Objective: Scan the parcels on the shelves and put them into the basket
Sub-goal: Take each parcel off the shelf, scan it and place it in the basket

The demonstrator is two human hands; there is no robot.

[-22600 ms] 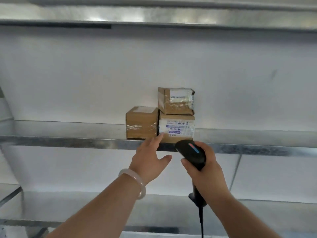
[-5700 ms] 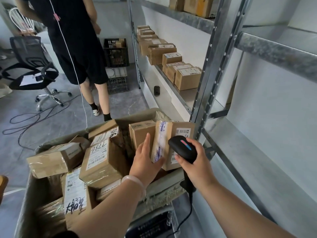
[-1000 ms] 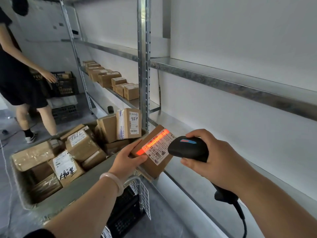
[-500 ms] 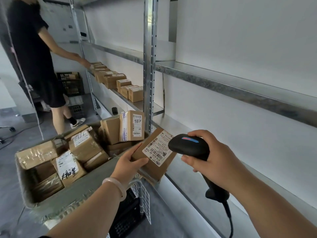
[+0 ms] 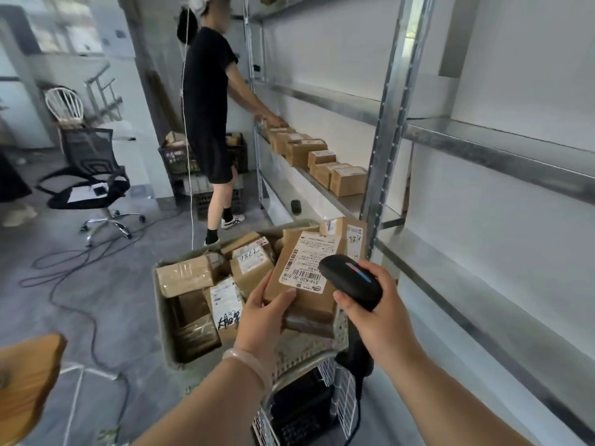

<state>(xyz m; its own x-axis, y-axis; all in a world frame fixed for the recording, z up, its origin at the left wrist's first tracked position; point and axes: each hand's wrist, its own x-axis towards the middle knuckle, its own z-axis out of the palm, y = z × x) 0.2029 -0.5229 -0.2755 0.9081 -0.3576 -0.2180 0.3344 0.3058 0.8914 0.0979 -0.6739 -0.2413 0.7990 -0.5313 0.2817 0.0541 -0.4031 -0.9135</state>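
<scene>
Red beam gone from the label since 1 second ago, so the scan reads as done. Left hand [image 5: 264, 317] curled round the lower end of 1 parcel [image 5: 302, 275], now swung over the near right corner of the basket [image 5: 162, 320] at 12 o'clock, not yet let go. Right hand [image 5: 370, 313] wrapped round 1 scanner [image 5: 351, 281], just beside the label. Basket holds at least 6 parcels; at least 6 more wait on the shelf [image 5: 351, 204] toward 1 o'clock.

head cam | faces forward and down | close above basket [image 5: 162, 317] (sole view)
</scene>
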